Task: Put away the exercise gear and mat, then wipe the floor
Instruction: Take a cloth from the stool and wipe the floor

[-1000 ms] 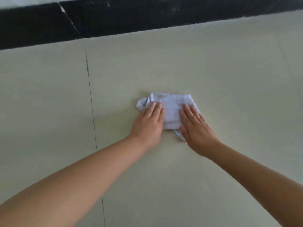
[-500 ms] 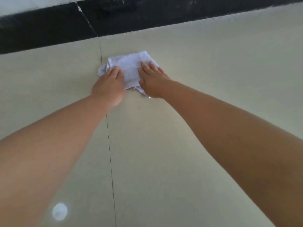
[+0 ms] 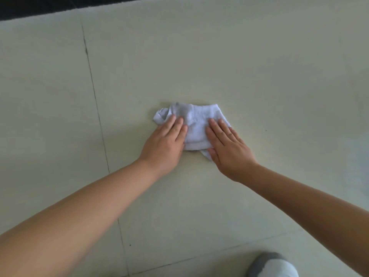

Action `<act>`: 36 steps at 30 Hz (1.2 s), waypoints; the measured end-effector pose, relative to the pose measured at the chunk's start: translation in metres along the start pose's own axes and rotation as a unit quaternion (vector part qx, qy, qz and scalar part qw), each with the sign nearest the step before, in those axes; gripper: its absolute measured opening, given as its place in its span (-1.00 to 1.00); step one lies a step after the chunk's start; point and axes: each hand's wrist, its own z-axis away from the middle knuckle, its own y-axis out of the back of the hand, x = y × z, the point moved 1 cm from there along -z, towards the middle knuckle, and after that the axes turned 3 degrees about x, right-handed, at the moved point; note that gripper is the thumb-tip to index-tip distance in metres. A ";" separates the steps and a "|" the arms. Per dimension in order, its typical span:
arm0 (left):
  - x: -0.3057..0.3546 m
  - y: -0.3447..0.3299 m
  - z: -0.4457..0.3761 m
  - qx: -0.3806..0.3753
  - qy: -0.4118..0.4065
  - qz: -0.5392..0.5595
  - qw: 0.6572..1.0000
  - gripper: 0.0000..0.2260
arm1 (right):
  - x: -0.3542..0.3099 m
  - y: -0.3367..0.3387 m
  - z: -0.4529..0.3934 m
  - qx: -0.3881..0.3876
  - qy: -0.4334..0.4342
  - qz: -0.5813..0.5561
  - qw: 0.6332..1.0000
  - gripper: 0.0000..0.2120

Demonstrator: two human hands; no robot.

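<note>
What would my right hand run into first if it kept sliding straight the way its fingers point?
The right hand points up and slightly left over the crumpled white cloth. Beyond it the line crosses bare cream floor tile and likely first meets the black band at the far edge.

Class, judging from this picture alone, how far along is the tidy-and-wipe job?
Done, it seems: no exercise gear or mat is in view, though they could lie outside it. In hand: the left hand and right hand press flat on a white cloth on the tiled floor. Left: how much floor remains cannot be told.
</note>
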 end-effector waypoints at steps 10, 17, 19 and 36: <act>0.147 0.005 -0.075 -0.084 -0.139 -0.015 0.987 -0.38 | 0.087 -0.030 0.131 -0.050 -0.218 -0.127 0.966 0.01; 0.131 0.017 -0.124 -0.104 -0.032 0.003 0.994 -0.56 | 0.121 0.008 0.059 -0.027 -0.237 -0.132 0.962 -0.42; 0.104 0.024 -0.125 -0.086 0.009 0.009 0.996 -0.56 | 0.115 0.018 0.030 -0.008 -0.205 -0.130 0.970 -0.47; 0.059 -0.019 0.132 -0.046 -0.098 -0.027 0.994 -0.50 | -0.043 -0.064 0.134 -0.038 0.138 0.015 0.990 -0.32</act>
